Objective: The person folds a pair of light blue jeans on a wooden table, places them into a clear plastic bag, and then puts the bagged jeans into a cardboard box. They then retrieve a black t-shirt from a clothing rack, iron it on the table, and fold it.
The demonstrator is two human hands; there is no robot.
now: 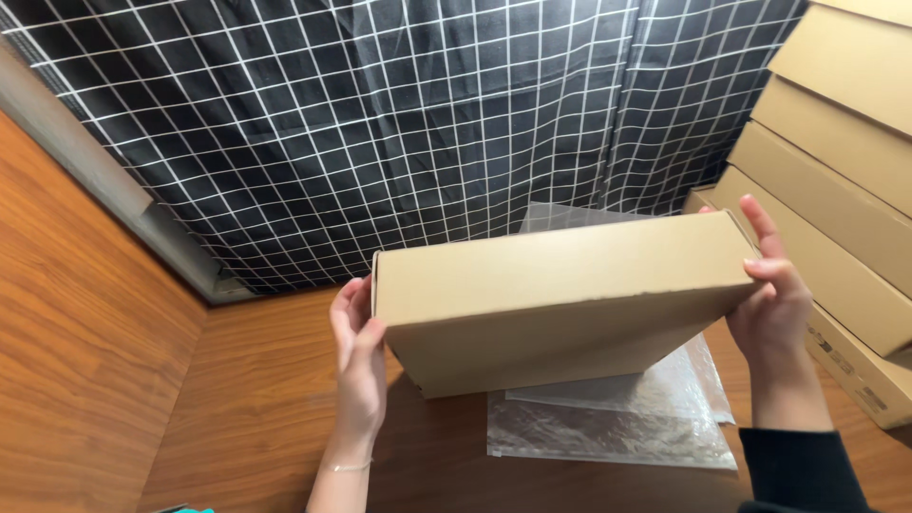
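Note:
A flat brown cardboard box is held up above the wooden table, tilted with its top face toward me. My left hand presses flat against the box's left end. My right hand grips the right end, fingers wrapped over the top corner. Under the box lie clear plastic bags on the table, partly hidden by it.
A stack of several similar flat cardboard boxes stands at the right. A black curtain with a white grid hangs behind the table. A wooden wall panel rises at the left.

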